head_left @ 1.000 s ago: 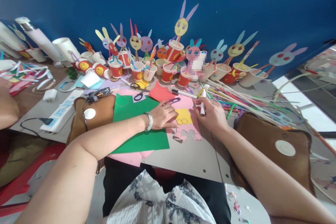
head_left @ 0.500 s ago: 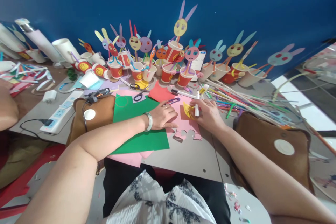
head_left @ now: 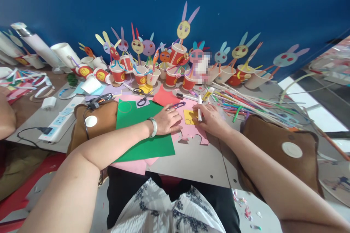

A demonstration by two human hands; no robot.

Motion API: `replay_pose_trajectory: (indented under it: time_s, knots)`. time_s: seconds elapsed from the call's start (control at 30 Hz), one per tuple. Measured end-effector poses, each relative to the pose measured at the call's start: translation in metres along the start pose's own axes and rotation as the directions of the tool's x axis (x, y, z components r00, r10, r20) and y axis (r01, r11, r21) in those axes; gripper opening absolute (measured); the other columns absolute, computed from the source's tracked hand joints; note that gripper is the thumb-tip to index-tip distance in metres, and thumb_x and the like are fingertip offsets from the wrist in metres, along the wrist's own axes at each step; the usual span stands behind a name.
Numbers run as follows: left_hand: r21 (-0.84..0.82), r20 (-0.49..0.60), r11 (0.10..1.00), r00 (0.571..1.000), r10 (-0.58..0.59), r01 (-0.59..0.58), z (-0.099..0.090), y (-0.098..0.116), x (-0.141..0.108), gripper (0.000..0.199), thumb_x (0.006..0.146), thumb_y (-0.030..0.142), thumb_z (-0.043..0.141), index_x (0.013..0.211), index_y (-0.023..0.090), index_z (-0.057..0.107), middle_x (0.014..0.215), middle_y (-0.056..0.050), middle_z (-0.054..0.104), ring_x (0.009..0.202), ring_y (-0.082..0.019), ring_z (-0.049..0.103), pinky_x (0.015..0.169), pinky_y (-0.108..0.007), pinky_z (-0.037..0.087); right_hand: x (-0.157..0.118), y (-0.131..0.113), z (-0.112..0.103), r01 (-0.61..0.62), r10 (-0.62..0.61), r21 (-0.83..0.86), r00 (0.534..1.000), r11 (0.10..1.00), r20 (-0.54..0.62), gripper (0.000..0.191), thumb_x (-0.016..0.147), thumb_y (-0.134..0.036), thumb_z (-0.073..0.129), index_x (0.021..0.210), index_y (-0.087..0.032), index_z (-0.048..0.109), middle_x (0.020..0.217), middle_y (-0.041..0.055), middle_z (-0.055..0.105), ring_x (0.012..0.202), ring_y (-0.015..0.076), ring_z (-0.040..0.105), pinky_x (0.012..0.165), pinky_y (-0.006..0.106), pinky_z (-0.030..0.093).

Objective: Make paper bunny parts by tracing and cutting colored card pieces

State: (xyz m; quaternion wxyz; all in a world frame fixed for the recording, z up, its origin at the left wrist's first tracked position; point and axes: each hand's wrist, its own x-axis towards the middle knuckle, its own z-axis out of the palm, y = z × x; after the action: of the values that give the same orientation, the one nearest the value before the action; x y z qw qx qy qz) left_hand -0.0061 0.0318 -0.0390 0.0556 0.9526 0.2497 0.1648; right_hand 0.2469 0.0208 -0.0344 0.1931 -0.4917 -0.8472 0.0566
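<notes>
My left hand (head_left: 168,121), with a ring and a bangle, lies palm down with fingers stretched across the edge of the green paper (head_left: 146,145) and the pink paper (head_left: 188,131). My right hand (head_left: 212,118) grips a white marker (head_left: 199,109) held nearly upright. Beside that hand, a small yellow paper piece (head_left: 189,115) rests on the pink sheet, with round outlines drawn on it. Cut-out notches run along the pink sheet's near edge. Just beyond my left fingers lies a dark blue utility-knife-like tool (head_left: 178,105), its kind not clear.
Paper cups with rabbit-faced figures (head_left: 179,54) line the blue wall. Scissors (head_left: 143,99), red paper (head_left: 166,96) and a black-capped marker (head_left: 187,97) lie ahead. Pipe cleaners (head_left: 246,103) spread at right. Brown pouches (head_left: 279,153) flank me; a power strip (head_left: 60,120) lies left.
The yellow paper, curled up beside my right hand before, now lies flat with its drawn circles showing. My right hand has shifted slightly left with the marker. The view has turned a little.
</notes>
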Motion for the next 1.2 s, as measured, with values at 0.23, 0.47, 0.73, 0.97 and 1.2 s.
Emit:
replay_pose_trajectory:
  time_s: [0.23, 0.47, 0.73, 0.97, 1.2]
  knots:
    - [-0.191, -0.229, 0.959, 0.940, -0.251, 0.210, -0.002, -0.002, -0.001, 0.022, 0.094, 0.016, 0.043, 0.106, 0.017, 0.061, 0.095, -0.008, 0.068, 0.096, -0.022, 0.062, 0.103, -0.044, 0.042, 0.001, 0.000, -0.002, 0.020, -0.021, 0.028, 0.999, 0.999, 0.034, 0.031, 0.083, -0.025, 0.057, 0.114, -0.025, 0.052, 0.104, 0.0093, 0.070, 0.100, 0.0310, 0.064, 0.100, 0.053, 0.039]
    - [-0.599, -0.182, 0.767, 0.894, -0.409, 0.229, 0.004, 0.008, -0.001, 0.022, 0.085, 0.014, 0.056, 0.107, 0.015, 0.059, 0.104, -0.009, 0.066, 0.090, -0.018, 0.064, 0.085, -0.034, 0.053, 0.002, 0.001, -0.002, -0.011, 0.010, 0.025, 0.998, 1.000, 0.056, 0.041, 0.072, -0.016, 0.059, 0.111, -0.024, 0.054, 0.090, 0.0065, 0.070, 0.090, 0.0287, 0.063, 0.100, 0.051, 0.039]
    - [-0.908, 0.399, -0.121, 0.740, -0.542, 0.401, -0.012, 0.023, 0.008, 0.041, 0.080, 0.015, 0.059, 0.120, 0.016, 0.051, 0.120, -0.012, 0.060, 0.065, -0.010, 0.062, 0.052, -0.024, 0.049, 0.001, -0.004, 0.002, -0.025, 0.026, 0.005, 0.999, 1.000, -0.036, 0.031, 0.081, -0.026, 0.056, 0.111, -0.024, 0.051, 0.108, 0.0115, 0.069, 0.103, 0.0318, 0.061, 0.101, 0.052, 0.036]
    - [-0.843, 0.518, -0.404, 0.742, -0.426, 0.356, -0.023, 0.020, 0.008, 0.052, 0.074, 0.016, 0.065, 0.123, 0.019, 0.047, 0.113, -0.010, 0.062, 0.063, -0.011, 0.063, 0.048, -0.024, 0.047, 0.001, -0.003, 0.003, -0.021, 0.021, 0.010, 1.000, 1.000, -0.013, 0.033, 0.082, -0.027, 0.053, 0.114, -0.023, 0.046, 0.100, 0.0108, 0.068, 0.097, 0.0314, 0.062, 0.102, 0.054, 0.034]
    - [-0.855, 0.490, -0.410, 0.756, -0.435, 0.318, -0.019, 0.019, 0.008, 0.051, 0.075, 0.017, 0.066, 0.123, 0.019, 0.049, 0.111, -0.009, 0.061, 0.065, -0.012, 0.064, 0.049, -0.024, 0.048, 0.001, -0.008, 0.002, 0.000, 0.000, 0.026, 1.000, 1.000, -0.008, 0.027, 0.085, -0.023, 0.048, 0.112, -0.023, 0.046, 0.099, 0.0090, 0.070, 0.096, 0.0281, 0.064, 0.108, 0.054, 0.029]
